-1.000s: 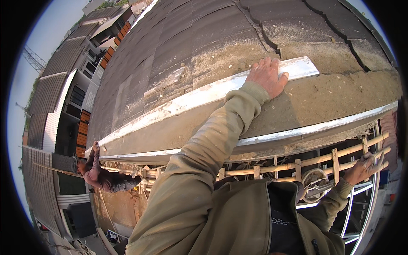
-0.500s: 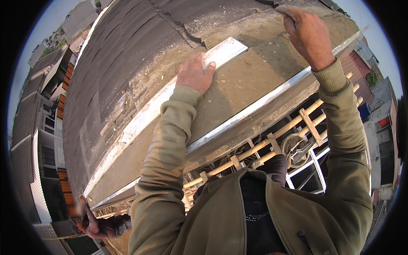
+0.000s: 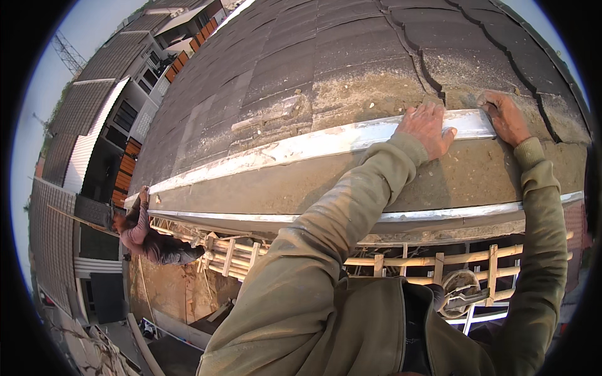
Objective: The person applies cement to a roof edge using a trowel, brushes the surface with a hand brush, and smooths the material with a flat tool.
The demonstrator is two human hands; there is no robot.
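A long white board (image 3: 276, 153) lies along the roof edge on a grey-brown mortar band (image 3: 313, 186). My left hand (image 3: 427, 130) presses on it near its right end, the fingers hooked over the far side and the thumb toward me. Just beyond that end is my right hand (image 3: 506, 118), closed, with its bent fingertips down by the mortar and the tile edge. Whatever those fingertips may hold is hidden. A second white strip (image 3: 433, 215) runs along the band's near edge, under my forearms.
Dark roof tiles (image 3: 282, 66) rise beyond the board. At the far left a co-worker (image 3: 147, 235) has a hand at the board's other end. Below the edge stand bamboo scaffolding (image 3: 407, 261) and a round bucket (image 3: 461, 289) with a tool across it.
My view has swung to the left. The right hand has come down and closer to the board's end, while the left stays on the board.
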